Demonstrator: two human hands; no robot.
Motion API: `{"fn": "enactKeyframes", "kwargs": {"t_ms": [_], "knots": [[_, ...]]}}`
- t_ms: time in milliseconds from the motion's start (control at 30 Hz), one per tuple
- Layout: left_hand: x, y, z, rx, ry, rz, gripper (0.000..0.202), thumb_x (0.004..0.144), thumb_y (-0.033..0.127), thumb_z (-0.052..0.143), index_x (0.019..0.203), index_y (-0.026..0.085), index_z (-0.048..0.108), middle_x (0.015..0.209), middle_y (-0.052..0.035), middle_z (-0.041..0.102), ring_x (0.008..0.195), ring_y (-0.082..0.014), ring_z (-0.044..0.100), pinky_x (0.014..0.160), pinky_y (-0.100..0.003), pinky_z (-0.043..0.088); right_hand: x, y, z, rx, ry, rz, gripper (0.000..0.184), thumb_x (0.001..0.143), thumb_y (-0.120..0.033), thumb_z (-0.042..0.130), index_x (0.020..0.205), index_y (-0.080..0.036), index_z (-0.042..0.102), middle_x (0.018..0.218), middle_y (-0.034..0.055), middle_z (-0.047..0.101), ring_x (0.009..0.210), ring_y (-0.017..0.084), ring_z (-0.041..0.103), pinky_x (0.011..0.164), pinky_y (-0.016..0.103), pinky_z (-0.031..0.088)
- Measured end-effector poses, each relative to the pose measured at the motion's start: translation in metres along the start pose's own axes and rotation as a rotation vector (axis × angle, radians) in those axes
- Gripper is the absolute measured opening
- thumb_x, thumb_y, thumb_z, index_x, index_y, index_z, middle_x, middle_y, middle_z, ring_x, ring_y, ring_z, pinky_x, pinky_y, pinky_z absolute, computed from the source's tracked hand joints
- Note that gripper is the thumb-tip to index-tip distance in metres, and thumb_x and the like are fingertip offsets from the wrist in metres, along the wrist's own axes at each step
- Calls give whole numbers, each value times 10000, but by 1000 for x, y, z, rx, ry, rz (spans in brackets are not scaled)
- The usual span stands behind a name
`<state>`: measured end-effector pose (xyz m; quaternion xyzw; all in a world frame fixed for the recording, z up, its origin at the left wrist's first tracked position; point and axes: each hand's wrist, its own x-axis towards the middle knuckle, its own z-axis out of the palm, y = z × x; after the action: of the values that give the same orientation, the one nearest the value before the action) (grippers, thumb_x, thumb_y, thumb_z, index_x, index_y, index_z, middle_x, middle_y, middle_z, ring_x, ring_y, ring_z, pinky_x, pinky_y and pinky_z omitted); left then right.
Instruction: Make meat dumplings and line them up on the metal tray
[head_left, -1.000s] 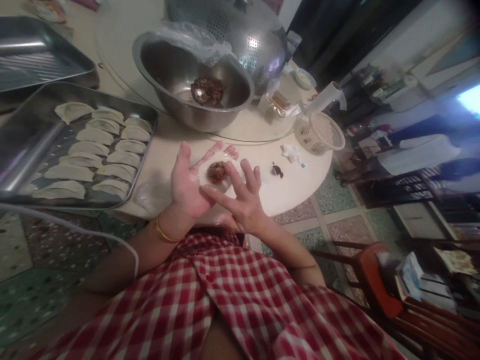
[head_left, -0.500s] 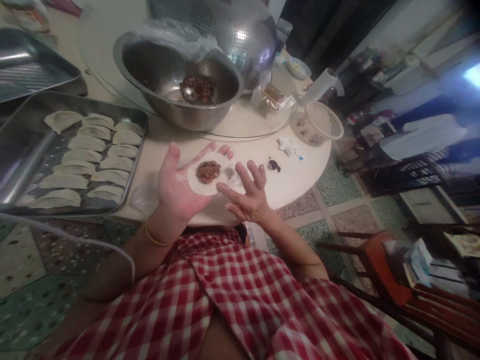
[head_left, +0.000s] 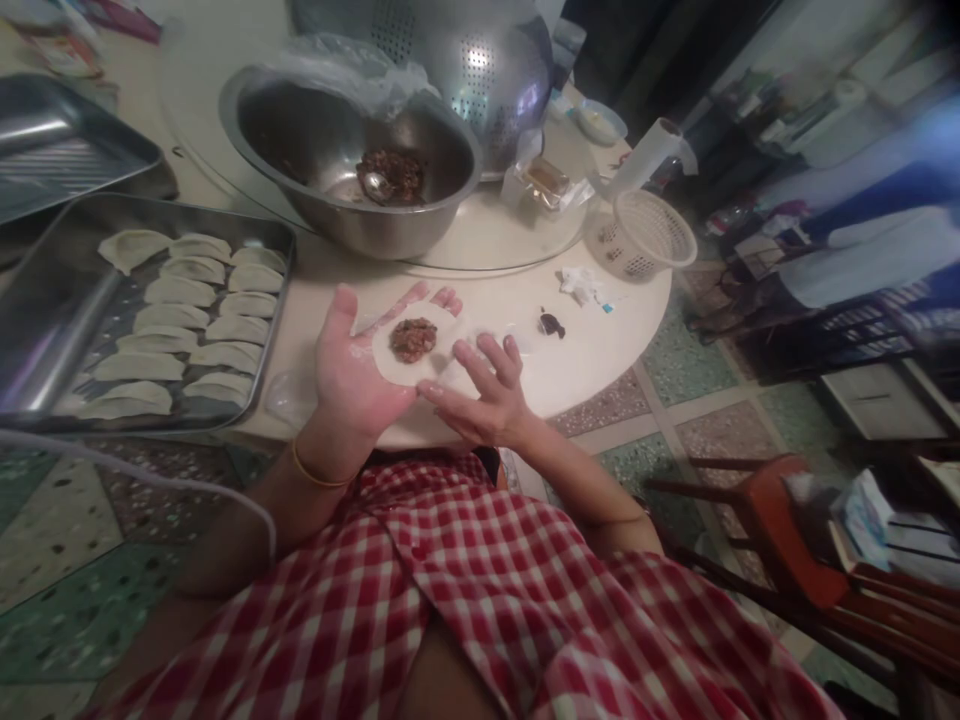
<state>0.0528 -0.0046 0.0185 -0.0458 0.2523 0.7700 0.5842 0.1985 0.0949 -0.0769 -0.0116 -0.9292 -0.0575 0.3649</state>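
On the upturned palm of my left hand [head_left: 346, 378] lies a round white dumpling wrapper [head_left: 388, 370], its fingers stretched out beneath it. A mound of dark meat filling [head_left: 414, 340] sits near the wrapper's middle. My right hand [head_left: 495, 395] is beside it, fingers spread and nothing held. Its index fingertip is at the wrapper's near edge; whether it presses there I cannot tell. Folded dumplings [head_left: 176, 318] lie in two rows in a metal tray [head_left: 86, 320] to the left. Ahead, a steel bowl [head_left: 352, 225] contains more filling with a spoon [head_left: 375, 187] in it.
Behind the bowl leans a perforated steel colander [head_left: 510, 60]. A white plastic basket [head_left: 652, 235] stands at the table's right edge, near crumpled tissue [head_left: 579, 285] and a dark scrap [head_left: 553, 325]. A second tray [head_left: 67, 140] is at far left. A red chair [head_left: 795, 530] stands right.
My right hand has moved slightly left and down, bringing its index fingertip to the wrapper's near edge. The left hand still bears the wrapper and filling. The view has shifted a little.
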Motion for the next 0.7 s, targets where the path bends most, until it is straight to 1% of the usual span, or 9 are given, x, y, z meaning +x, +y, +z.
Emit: {"fn": "enactKeyframes", "kwargs": {"t_ms": [100, 200, 267, 333, 400, 500, 567, 600, 700], "knots": [[2, 1, -4, 1, -35, 20, 706, 973, 617, 236, 1437, 107, 390, 1203, -161, 694, 1208, -247, 632, 1016, -396, 505, -2, 2, 0, -64, 89, -21, 501, 880, -507, 576, 1375, -495, 502, 1487, -58, 509, 1530, 235, 199, 1264, 521, 69], [3, 0, -5, 24, -67, 10, 705, 974, 616, 235, 1433, 106, 392, 1203, -156, 694, 1229, -249, 619, 1047, -408, 483, -5, 4, 6, -91, 49, 23, 493, 871, -516, 590, 1358, -508, 512, 1486, -53, 502, 1527, 253, 207, 1254, 549, 72], [2, 0, -5, 31, -65, 17, 699, 979, 600, 245, 1429, 86, 395, 1216, -169, 688, 1255, -259, 597, 1070, -414, 463, -8, 6, 12, -83, 28, 50, 474, 865, -508, 603, 1334, -505, 534, 1472, -49, 507, 1523, 257, 218, 1250, 553, 80], [1, 1, -4, 23, -44, 35, 697, 983, 583, 252, 1434, 69, 387, 1257, -190, 666, 1278, -268, 577, 1090, -418, 444, -12, 9, 17, -65, 61, 84, 463, 851, -474, 631, 1308, -487, 563, 1466, -40, 506, 1519, 266, 223, 1245, 556, 106], [-1, 2, -4, 19, -52, 26, 693, 987, 572, 259, 1455, 70, 354, 1323, -196, 626, 1305, -269, 554, 1108, -425, 426, -16, 11, 20, -34, 94, 110, 466, 838, -441, 657, 1295, -482, 576, 1471, -35, 499, 1510, 282, 240, 1235, 568, 134], [-2, 4, -3, 42, -98, -7, 697, 990, 580, 253, 1478, 87, 315, 1369, -182, 593, 1310, -257, 552, 1099, -429, 436, -17, 13, 20, 14, 20, 126, 464, 842, -444, 659, 1292, -506, 569, 1464, -38, 503, 1476, 291, 310, 1222, 580, 168], [-2, 4, -3, 52, -101, -3, 697, 995, 581, 238, 1473, 81, 321, 1364, -182, 594, 1286, -252, 574, 1079, -421, 458, -16, 15, 20, -2, -17, 128, 455, 847, -450, 649, 1290, -516, 566, 1439, -35, 520, 1451, 284, 349, 1214, 576, 194], [-2, 4, -2, 52, -93, 5, 696, 997, 580, 235, 1468, 76, 329, 1359, -184, 596, 1273, -252, 585, 1070, -418, 467, -15, 16, 19, -23, 7, 130, 449, 849, -438, 646, 1286, -514, 569, 1424, -30, 527, 1446, 281, 354, 1210, 576, 204], [-1, 4, -3, 42, -94, 10, 697, 992, 576, 264, 1468, 71, 331, 1364, -188, 593, 1290, -260, 569, 1081, -425, 459, -12, 19, 19, -73, 186, 117, 438, 848, -388, 644, 1269, -495, 586, 1395, -8, 534, 1447, 281, 338, 1195, 590, 219]]}}
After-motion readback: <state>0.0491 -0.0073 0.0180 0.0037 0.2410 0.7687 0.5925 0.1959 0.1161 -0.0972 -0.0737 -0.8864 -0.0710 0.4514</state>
